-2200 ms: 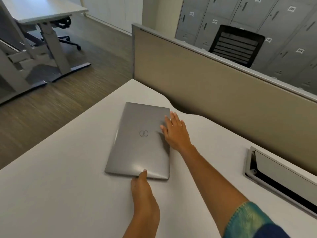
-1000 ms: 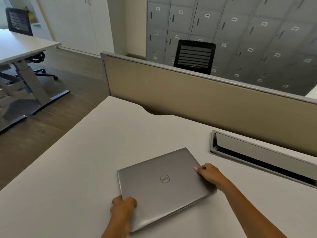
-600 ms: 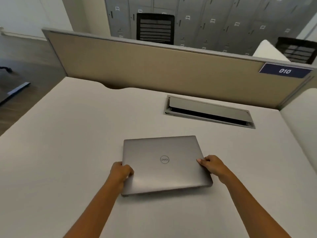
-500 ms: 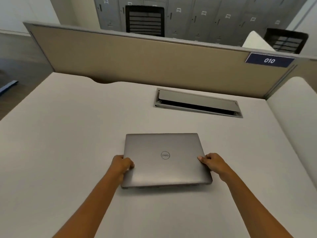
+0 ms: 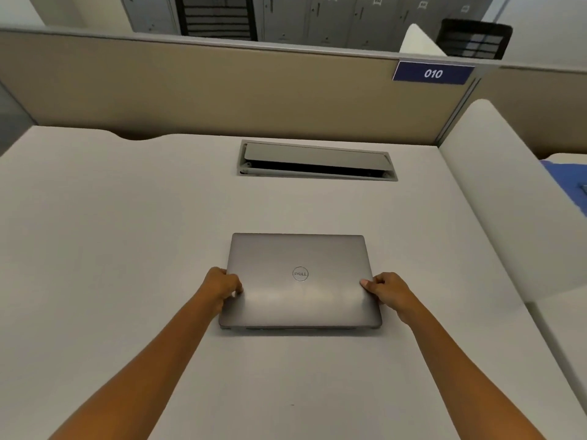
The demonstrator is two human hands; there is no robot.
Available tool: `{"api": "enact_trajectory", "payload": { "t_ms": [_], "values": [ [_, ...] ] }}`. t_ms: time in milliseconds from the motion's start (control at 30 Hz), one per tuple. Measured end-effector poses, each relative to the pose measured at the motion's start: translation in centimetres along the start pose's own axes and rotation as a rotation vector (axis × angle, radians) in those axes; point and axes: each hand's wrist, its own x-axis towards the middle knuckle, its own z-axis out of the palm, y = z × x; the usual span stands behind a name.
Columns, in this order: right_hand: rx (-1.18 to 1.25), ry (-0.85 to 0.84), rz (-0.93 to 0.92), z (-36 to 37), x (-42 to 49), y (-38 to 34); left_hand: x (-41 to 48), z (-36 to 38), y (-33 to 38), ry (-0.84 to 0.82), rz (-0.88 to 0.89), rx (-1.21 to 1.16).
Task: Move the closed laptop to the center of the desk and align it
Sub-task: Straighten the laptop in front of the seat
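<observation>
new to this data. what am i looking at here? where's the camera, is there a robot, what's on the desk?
There is no robot. A person does the task with two bare hands, and the single camera sits on their head, looking forward and down, so both arms reach in from the bottom of the picture.

On the white desk lies a closed grey laptop, roughly square to the desk's edges. The left hand grips its left edge and the right hand grips its right edge.

Behind the laptop is a cable hatch set into the desk, its flap partly open. A beige partition stands at the back, carrying a blue sign that reads 010. Lockers and chairs show beyond it.
</observation>
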Motion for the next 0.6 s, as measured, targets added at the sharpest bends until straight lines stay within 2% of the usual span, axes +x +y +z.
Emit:
{"api": "enact_trajectory", "payload": {
  "t_ms": [367, 600],
  "values": [
    [-0.058, 0.029, -0.022, 0.3, 0.8, -0.4, 1.6, -0.4, 0.0, 0.072, 0.073, 0.118],
    [-0.084, 0.063, -0.008, 0.0, 1.0, -0.7, 1.7, -0.4, -0.4, 0.134, 0.146, 0.327]
  ]
}}
